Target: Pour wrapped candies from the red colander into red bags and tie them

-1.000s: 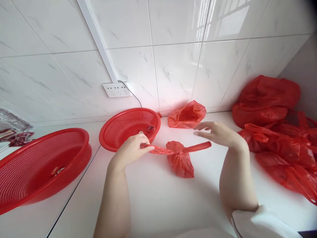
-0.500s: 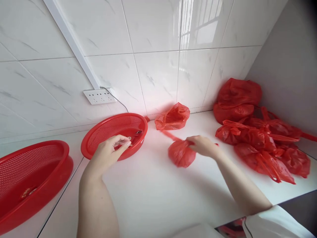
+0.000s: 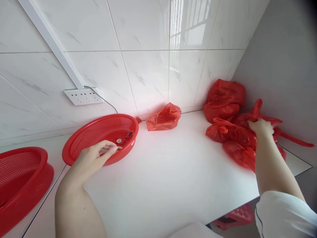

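My right hand (image 3: 263, 127) is at the far right, over a pile of knotted red plastic bags. Its fingers are closed on a red plastic bag (image 3: 257, 107), whose top sticks up beyond them; the fingertips are partly hidden. On the left, my left hand (image 3: 99, 152) hovers at the near rim of a red perforated basket (image 3: 81, 132). Thumb and fingertips meet in a loose pinch, and I cannot make out whether anything small is between them. A few small items, among them a round pale piece (image 3: 119, 141), lie inside the basket.
A second red basket (image 3: 37, 178) stands at the left edge. An open red bag (image 3: 164, 119) sits against the tiled wall, and a large full bag (image 3: 224, 97) fills the back right corner. A power strip (image 3: 84, 96) is on the wall. Below the white tabletop's (image 3: 168, 185) edge, a red stool (image 3: 235, 216) shows.
My right hand has carried the red bag from mid-table rightward onto the pile. My left hand stays by the basket in nearly the same pose. The view has shifted to the right.
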### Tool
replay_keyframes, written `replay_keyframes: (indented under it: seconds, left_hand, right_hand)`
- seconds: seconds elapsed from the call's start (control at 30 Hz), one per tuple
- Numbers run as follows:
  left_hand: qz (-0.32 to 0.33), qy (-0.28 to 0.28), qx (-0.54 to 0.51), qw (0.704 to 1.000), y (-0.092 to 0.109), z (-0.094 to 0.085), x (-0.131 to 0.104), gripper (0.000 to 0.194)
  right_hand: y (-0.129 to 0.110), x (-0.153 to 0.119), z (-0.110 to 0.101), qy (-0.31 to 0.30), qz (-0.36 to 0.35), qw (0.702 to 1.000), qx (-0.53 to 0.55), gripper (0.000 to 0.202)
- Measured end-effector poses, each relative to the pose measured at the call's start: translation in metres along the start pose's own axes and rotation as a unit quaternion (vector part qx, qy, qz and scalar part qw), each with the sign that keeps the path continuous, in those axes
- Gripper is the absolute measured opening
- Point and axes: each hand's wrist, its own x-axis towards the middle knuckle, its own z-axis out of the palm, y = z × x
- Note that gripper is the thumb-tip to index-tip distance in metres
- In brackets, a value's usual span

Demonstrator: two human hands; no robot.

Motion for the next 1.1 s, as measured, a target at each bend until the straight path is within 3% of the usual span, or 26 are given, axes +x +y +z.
replay_keyframes:
  seconds: [0.13,0.2,0.27,0.3,0.37,0.47,0.6,0.63,0.7,0.83,0.97,1.1]
  left_hand:
    - [0.014,0.01,0.002,1.0,-0.001,0.003,0.0,0.036]
    - [0.019,0.016,-0.003,1.0,-0.003,0.004,0.0,0.034]
    - [0.027,0.017,-0.009,0.999,-0.005,0.005,0.001,0.033]
    - [0.032,0.017,-0.011,0.999,-0.006,0.005,0.001,0.032]
    - [0.038,0.018,-0.013,0.999,-0.007,0.006,0.001,0.032]
    - [0.034,0.019,-0.013,0.999,-0.005,0.006,0.0,0.033]
    - [0.029,0.006,-0.026,0.999,-0.002,0.006,-0.003,0.034]
    - [0.031,0.003,-0.03,0.999,-0.001,0.007,-0.003,0.034]
    - [0.036,0.001,-0.036,0.999,-0.001,0.007,-0.004,0.034]
    - [0.035,-0.008,-0.038,0.999,0.001,0.009,-0.006,0.031]
    - [0.041,-0.019,-0.044,0.998,0.002,0.01,-0.009,0.032]
    - [0.047,-0.017,-0.052,0.997,0.0,0.01,-0.009,0.033]
  right_hand:
    - [0.002,0.009,0.02,-0.082,0.051,0.995,-0.022,0.069]
    - [-0.011,0.002,0.021,-0.05,0.043,0.997,-0.044,0.064]
    - [-0.034,-0.014,0.019,0.026,0.006,0.997,-0.066,0.063]
    - [-0.049,-0.024,0.019,0.06,-0.038,0.995,-0.067,0.062]
    - [-0.081,-0.05,0.024,0.061,-0.175,0.982,-0.042,0.054]
    - [-0.13,-0.098,0.046,-0.045,-0.387,0.921,0.017,0.029]
    - [-0.185,-0.165,0.097,-0.195,-0.54,0.816,0.065,0.027]
    - [-0.197,-0.178,0.11,-0.229,-0.551,0.799,0.074,0.029]
    - [-0.218,-0.196,0.135,-0.255,-0.547,0.794,0.073,0.034]
    - [-0.247,-0.209,0.169,-0.267,-0.487,0.831,0.033,0.026]
    - [-0.254,-0.214,0.185,-0.265,-0.443,0.856,0.0,0.033]
    - [-0.254,-0.211,0.184,-0.245,-0.424,0.872,-0.012,0.029]
